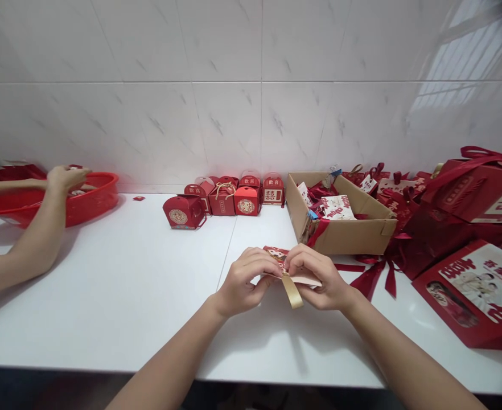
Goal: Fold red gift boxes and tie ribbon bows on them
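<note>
Between my two hands, just above the white table (148, 296), is a small red printed card box (275, 255) with a gold ribbon (292, 293) hanging from its near side. My left hand (249, 279) is closed on the left side of the box, thumb below and fingers on top. On the right side, my right hand (317, 276) grips the same box, its fingertips close to where the ribbon comes out. A pale inner face of the card shows under my right fingers. My fingers hide much of the box.
Several small red gift boxes (222, 196) stand near the tiled wall. A cardboard carton (349, 238) holds red and white packets. Large red gift boxes (468, 296) and dark red ribbons crowd the right. At left, another person's hands reach into a red basin (101, 199).
</note>
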Demonstrator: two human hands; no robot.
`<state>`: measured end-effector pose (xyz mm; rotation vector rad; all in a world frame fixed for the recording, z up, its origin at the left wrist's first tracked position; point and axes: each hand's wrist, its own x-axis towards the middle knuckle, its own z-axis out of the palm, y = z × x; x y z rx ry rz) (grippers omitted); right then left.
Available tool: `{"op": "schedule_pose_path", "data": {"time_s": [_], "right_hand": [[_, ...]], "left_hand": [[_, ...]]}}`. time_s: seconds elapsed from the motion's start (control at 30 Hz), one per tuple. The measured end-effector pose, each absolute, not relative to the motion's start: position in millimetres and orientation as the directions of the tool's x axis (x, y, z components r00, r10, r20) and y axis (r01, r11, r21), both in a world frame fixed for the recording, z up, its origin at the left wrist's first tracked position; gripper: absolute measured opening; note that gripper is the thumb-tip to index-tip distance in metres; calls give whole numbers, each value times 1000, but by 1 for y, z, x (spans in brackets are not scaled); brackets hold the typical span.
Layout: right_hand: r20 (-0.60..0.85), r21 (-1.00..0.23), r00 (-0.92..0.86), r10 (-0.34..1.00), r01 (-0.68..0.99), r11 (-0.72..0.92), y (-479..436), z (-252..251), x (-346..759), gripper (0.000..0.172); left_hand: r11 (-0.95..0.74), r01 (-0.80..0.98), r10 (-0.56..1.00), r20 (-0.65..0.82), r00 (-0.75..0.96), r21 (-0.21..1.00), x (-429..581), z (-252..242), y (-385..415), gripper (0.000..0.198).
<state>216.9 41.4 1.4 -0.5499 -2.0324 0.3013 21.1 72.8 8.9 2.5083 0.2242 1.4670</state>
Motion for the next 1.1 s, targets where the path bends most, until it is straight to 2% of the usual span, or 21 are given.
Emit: {"op": "schedule_pose_path", "data": {"time_s": [0.3, 0.63, 0.83, 0.9, 1.1], "right_hand": [[776, -393, -410, 479, 280, 876, 39, 0, 217, 26], [825, -333, -379, 420, 274, 902, 41, 5, 212, 21], [814, -344, -383, 437, 288, 894, 41, 2, 213, 20], [808, -357, -381, 449, 289, 888, 41, 1, 214, 21], [817, -365, -358, 452, 285, 886, 41, -1, 213, 24]], "left_hand": [[-963, 27, 249, 845, 474, 268, 22, 9, 73, 22], [-951, -56, 232, 824, 517, 303, 21, 8, 74, 21], [-956, -37, 232, 823, 519, 293, 21, 10, 73, 21], [-945, -37, 258, 813, 522, 323, 21, 9, 72, 24], [-848, -34, 444, 743, 501, 529, 19, 1, 68, 35]]}}
